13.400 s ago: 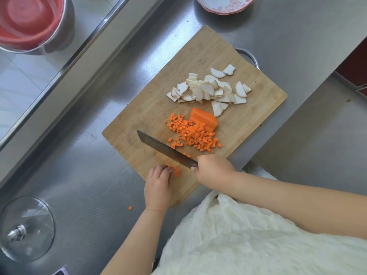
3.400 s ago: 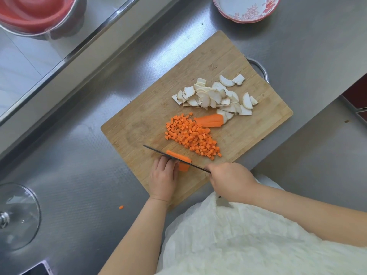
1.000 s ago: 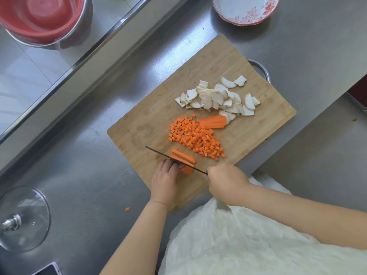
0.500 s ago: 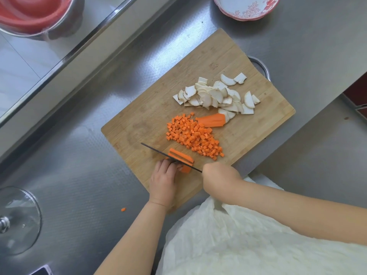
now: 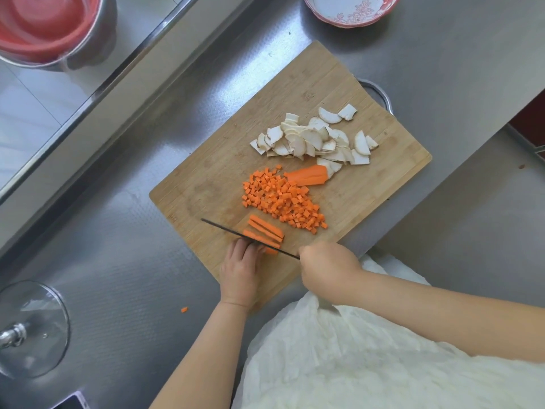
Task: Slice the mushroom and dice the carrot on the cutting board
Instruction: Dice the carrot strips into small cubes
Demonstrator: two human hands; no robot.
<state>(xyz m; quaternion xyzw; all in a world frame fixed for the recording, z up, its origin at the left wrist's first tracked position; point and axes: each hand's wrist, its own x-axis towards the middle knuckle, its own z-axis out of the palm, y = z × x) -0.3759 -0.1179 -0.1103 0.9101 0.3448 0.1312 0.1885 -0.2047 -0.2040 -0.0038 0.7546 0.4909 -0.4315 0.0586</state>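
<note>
A wooden cutting board [image 5: 212, 184] lies askew on the steel counter. White mushroom slices [image 5: 312, 140] are heaped at its far right. A pile of small carrot dice [image 5: 283, 199] sits mid-board, with an uncut carrot chunk [image 5: 309, 176] beside it. Near the front edge, thin carrot strips [image 5: 265, 230] lie side by side. My right hand [image 5: 327, 268] grips the handle of a dark knife [image 5: 236, 233], its blade edge-on across the carrot piece. My left hand [image 5: 240, 268] holds that carrot piece [image 5: 271, 250] down with curled fingers just behind the blade.
A red basin [image 5: 44, 28] in a steel bowl sits in the sink at top left. A patterned white-and-red bowl [image 5: 351, 10] stands beyond the board. A glass lid [image 5: 32, 329] lies at lower left. One stray carrot cube [image 5: 184, 309] lies on the counter.
Since a second ago, more strips have come off the carrot piece; the knife has moved toward my left hand, which still holds the shrinking piece.
</note>
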